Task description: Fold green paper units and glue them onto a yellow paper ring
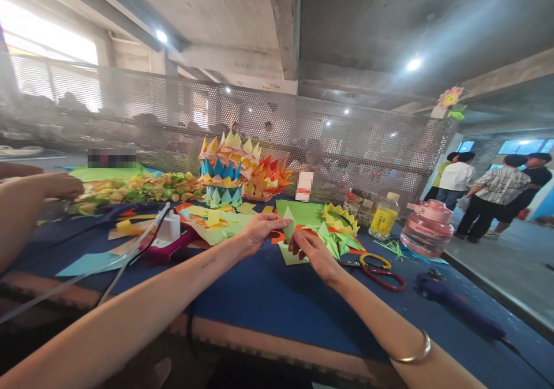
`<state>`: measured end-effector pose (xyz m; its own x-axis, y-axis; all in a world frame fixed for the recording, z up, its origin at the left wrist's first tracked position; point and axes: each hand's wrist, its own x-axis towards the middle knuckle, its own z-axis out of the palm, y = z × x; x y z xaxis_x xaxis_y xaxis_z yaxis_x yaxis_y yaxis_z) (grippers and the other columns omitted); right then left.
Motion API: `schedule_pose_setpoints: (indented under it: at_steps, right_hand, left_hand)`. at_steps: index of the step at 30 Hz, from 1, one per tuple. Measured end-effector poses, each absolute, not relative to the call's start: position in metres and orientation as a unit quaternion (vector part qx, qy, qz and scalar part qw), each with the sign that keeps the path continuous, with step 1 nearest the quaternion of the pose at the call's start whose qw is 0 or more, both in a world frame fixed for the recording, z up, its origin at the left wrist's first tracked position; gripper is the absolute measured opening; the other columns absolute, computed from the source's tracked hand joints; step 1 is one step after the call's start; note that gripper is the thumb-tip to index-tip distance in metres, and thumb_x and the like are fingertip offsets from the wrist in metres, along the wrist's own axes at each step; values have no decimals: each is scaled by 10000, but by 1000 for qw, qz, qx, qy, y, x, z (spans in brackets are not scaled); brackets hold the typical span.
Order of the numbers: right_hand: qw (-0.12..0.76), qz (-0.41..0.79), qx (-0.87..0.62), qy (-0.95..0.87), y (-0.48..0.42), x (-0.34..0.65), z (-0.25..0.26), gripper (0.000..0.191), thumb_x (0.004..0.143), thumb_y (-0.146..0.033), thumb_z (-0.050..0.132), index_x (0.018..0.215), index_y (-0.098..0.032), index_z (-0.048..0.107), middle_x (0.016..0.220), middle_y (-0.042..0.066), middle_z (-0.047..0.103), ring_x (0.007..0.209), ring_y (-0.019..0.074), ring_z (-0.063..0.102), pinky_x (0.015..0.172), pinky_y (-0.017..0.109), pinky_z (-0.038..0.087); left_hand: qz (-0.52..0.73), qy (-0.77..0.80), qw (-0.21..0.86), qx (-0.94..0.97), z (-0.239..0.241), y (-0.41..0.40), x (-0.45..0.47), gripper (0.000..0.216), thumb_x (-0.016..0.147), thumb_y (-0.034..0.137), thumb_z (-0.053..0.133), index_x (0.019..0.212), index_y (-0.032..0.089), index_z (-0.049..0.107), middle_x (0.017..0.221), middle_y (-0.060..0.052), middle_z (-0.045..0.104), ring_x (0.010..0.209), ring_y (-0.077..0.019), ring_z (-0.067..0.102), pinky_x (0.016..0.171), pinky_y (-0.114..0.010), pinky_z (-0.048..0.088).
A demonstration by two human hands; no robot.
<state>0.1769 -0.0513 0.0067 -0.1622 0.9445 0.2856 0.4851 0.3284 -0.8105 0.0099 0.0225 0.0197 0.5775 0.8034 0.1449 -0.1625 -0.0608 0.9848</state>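
Between my two hands is a small piece of light green folded paper (289, 225), pointed at the top. My left hand (265, 231) pinches its left side between thumb and fingers. Closed on its lower right edge is my right hand (312, 251). Just behind lie a green sheet (306, 211), several folded green paper points (340, 240) and a yellow ring of paper points (341, 219). A pale green square of paper (292, 254) rests on the blue table (277, 296) below my hands.
Scissors (381, 270) and a glue gun (459, 305) lie at right, near a pink water jug (427, 227) and a yellow-labelled bottle (384, 216). Stacked paper crowns (220, 175) stand behind. At left are a power strip (168, 246), cables and another person's arm (38, 198).
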Motion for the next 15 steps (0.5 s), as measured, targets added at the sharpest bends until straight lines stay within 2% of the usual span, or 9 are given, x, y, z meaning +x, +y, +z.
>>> schedule_pose_setpoints:
  at_steps: [6,15]
  right_hand:
    - [364,237,-528,-730,-48,178,5,238,955,-364,564,1043,-152,629,1006,39,663,845,157,651,765,350,551]
    - [310,238,-542,-744,-51,178,6,252,954,-362,566,1077,-149,622,1035,44,660,865,167,655,774,361,555]
  left_hand:
    - [374,304,607,632,19,22,13,298,943,306,594,1191,143,578,1184,-97,606,993,-228,629,834,-422,548]
    - [414,328,582,618,22,24,10,303,946,311,590,1199,147,574,1190,-97,603,998,-230,628,838,-426,546]
